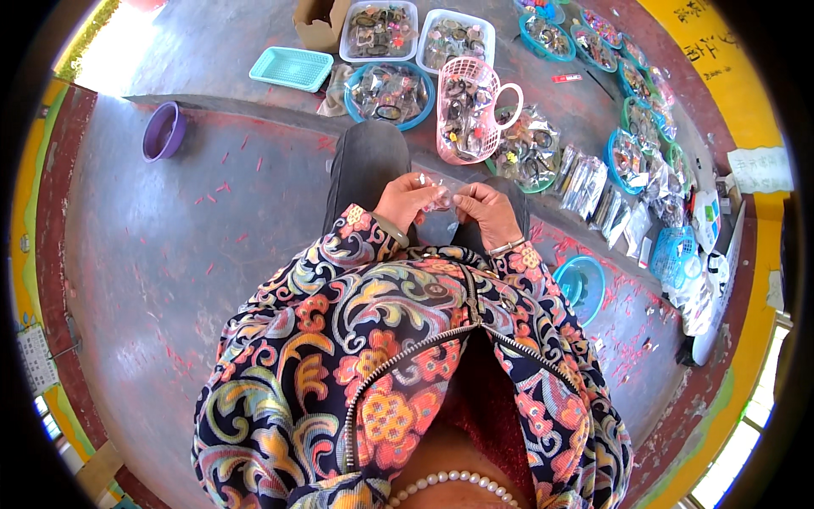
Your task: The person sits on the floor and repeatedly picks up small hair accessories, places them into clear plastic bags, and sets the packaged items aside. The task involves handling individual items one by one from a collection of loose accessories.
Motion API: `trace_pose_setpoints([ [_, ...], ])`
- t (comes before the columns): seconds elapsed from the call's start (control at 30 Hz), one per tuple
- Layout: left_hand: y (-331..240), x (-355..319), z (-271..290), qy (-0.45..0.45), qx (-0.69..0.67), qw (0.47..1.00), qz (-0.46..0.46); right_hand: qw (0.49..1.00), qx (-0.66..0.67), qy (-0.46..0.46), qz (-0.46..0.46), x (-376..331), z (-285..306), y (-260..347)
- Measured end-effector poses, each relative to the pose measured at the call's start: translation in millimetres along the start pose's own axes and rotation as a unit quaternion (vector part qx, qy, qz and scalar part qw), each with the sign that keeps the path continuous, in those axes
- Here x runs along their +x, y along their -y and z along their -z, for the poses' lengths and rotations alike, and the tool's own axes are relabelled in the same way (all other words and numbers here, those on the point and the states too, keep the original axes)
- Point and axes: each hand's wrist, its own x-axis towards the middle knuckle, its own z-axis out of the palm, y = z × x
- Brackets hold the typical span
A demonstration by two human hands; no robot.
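Note:
Over my lap, both hands work at a small clear plastic bag with something pinkish in it; its exact content is too small to tell. My left hand is closed, pinching the bag's left side between thumb and fingers. At the other edge, the thumb and fingertips of my right hand are pressed together on the plastic. Just beyond my hands stands a pink plastic basket holding several small bagged items, some with dark bands.
Ahead are a blue round basket, white trays, an aqua tray and a cardboard box. Flat clear packets and more filled baskets line the right. A purple basin sits left, a teal basin right.

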Motion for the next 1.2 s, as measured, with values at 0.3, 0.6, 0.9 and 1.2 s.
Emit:
trace_pose_setpoints([
  [0.3,-6,-7,-6,-0.036,0.01,0.998,-0.045,1.0,-0.019,-0.005,0.007,0,1,-1],
  [0.6,-2,2,5,-0.046,0.0,0.999,-0.002,0.996,-0.055,-0.01,-0.072,1,23,14],
  [0.9,7,8,13,0.039,0.104,0.992,0.059,0.992,-0.1,-0.061,-0.039,64,61,48],
  [1.2,11,16,9,0.076,0.103,0.99,0.057,0.992,-0.036,-0.12,-0.036,152,116,24],
])
